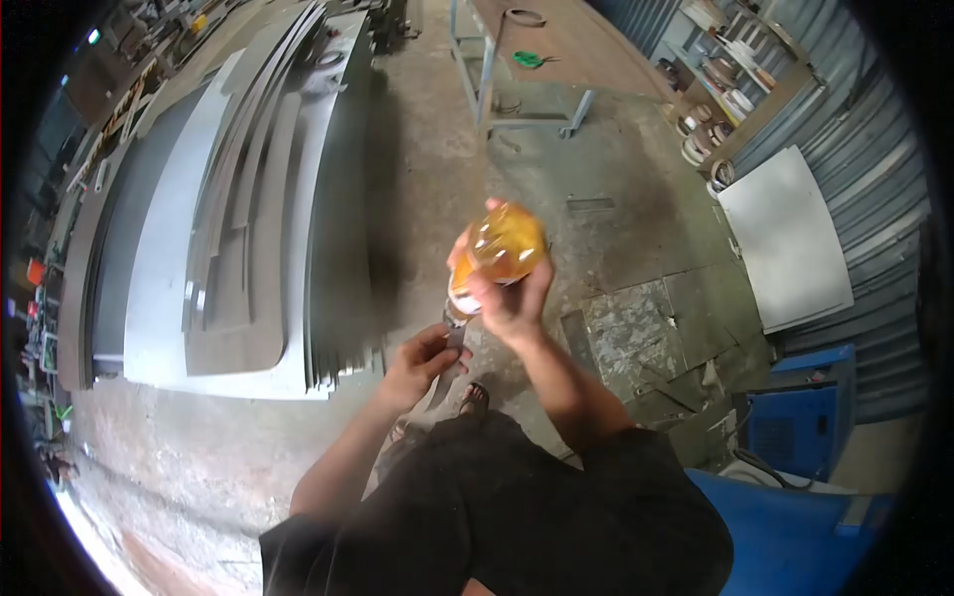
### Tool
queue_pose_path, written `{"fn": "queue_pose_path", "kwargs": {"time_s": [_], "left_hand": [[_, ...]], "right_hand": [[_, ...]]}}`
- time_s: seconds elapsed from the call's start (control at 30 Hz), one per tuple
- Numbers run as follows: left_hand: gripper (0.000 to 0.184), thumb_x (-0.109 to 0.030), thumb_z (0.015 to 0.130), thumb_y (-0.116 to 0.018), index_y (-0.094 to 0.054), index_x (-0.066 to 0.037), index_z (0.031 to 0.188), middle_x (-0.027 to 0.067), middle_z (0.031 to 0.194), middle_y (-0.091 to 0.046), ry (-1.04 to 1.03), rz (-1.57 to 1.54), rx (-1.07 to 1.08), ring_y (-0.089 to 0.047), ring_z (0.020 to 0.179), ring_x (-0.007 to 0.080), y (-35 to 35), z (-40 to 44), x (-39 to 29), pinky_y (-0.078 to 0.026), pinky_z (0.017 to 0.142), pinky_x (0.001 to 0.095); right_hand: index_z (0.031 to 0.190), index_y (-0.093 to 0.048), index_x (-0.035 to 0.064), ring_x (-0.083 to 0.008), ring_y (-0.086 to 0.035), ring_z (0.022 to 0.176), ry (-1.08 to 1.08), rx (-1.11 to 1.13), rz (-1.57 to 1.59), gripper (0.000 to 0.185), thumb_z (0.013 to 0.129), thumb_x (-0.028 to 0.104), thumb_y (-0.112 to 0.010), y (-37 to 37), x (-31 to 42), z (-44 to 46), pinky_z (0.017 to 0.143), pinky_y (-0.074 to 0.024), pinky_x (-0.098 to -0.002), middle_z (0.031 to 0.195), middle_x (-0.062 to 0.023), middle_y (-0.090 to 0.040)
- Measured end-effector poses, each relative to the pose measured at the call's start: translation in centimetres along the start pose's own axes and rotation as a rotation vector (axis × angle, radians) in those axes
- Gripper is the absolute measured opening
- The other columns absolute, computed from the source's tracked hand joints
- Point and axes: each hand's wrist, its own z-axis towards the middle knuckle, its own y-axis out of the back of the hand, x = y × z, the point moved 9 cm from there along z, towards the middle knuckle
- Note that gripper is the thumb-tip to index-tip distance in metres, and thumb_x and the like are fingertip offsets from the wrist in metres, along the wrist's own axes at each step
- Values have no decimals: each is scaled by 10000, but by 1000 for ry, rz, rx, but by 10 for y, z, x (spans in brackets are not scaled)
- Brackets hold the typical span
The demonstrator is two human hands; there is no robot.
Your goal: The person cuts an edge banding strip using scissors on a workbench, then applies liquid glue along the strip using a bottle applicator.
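Observation:
My right hand (515, 308) is wrapped round a clear bottle of amber liquid (509, 241), held up in front of me. The bottle is tilted, its rounded base toward the far right and its neck end down toward my left hand. Between the fingers of my left hand (422, 366) is a flat grey strip (455, 340), one end right at the bottle's neck. Whether the strip touches the neck I cannot tell. The strip's lower end hangs below the fingers, and its material is unclear.
Stacked metal sheets (238, 328) stand at the left. A table (586, 60) with a green item (530, 60) is ahead. At the right are a shelf (735, 79), a white panel (790, 243) against corrugated metal, and a blue machine (795, 422). Tiles lie on the floor (636, 328).

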Motion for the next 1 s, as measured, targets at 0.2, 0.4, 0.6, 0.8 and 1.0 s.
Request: {"fn": "queue_pose_path", "kwargs": {"time_s": [0.2,0.4,0.6,0.8,1.0], "left_hand": [[390,-28,980,-541,-479,-9,1365,101,1102,-660,97,-140,34,-647,841,157,14,-51,9,-527,803,307],[317,-44,988,-541,-516,-19,1303,110,1155,-662,39,-229,82,-646,845,155,38,-73,12,-519,806,290],[309,0,987,-517,-513,-63,1290,188,1180,-655,29,-292,135,-675,956,218,45,-96,10,-526,832,331],[347,54,977,-499,-506,-80,1296,237,1195,-646,43,-309,93,-680,1016,277,70,-102,19,-536,851,373],[260,56,967,-517,-537,-12,1218,224,1188,-654,61,-294,130,-692,1012,276,73,-130,11,-543,853,379]], "right_hand": [[1212,-514,3,-119,-625,687,159,-3,-295,546,777,132,-818,-14,-29,16,592,-523,-261,928,-54,-633],[1313,-461,-13,-151,-651,740,91,68,13,627,776,79,-772,-71,-5,-45,642,-540,-282,954,-105,-643],[1225,-519,6,-130,-639,737,113,-54,-254,529,794,145,-792,-67,-26,-30,672,-535,-289,961,-62,-644],[1074,-563,11,-116,-643,752,199,98,-34,427,783,184,-823,-110,-2,-65,691,-523,-269,904,-47,-670],[1059,-556,7,-134,-652,730,231,33,-245,375,805,135,-801,-96,-26,-60,670,-530,-273,894,-66,-673]]}}
